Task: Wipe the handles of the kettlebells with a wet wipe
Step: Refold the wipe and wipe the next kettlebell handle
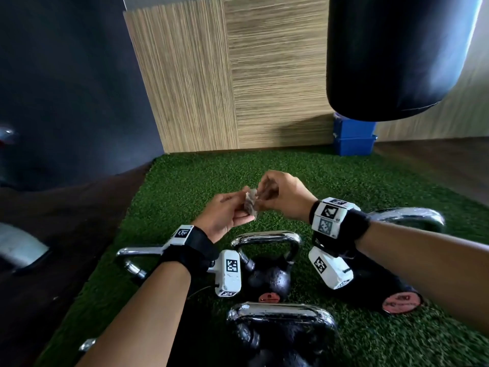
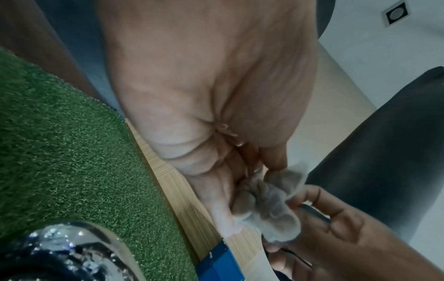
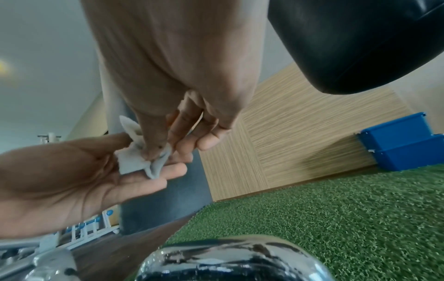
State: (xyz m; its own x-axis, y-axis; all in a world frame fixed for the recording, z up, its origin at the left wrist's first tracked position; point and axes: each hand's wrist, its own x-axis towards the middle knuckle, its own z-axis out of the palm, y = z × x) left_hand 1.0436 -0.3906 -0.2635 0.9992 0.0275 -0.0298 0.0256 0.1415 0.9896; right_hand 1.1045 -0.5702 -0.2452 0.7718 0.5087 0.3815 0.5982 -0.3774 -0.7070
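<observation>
Both hands meet above the green turf (image 1: 185, 186) around a crumpled grey wet wipe (image 1: 251, 203). My left hand (image 1: 244, 211) has the wipe (image 3: 137, 159) lying on its fingers, with the thumb against it. My right hand (image 1: 263, 197) pinches the wipe (image 2: 273, 205) from the other side, thumb pressed into it. Below the hands stand several black kettlebells with chrome handles: a centre one (image 1: 267, 237), a near one (image 1: 280, 312), one at the left (image 1: 137, 252) and one at the right (image 1: 412, 215). Neither hand touches a kettlebell.
A black punching bag (image 1: 391, 56) hangs at the upper right. Stacked blue bins (image 1: 354, 139) stand against the wood-panel wall (image 1: 238, 88) behind the turf. Dark flooring (image 1: 66, 234) lies left of the turf.
</observation>
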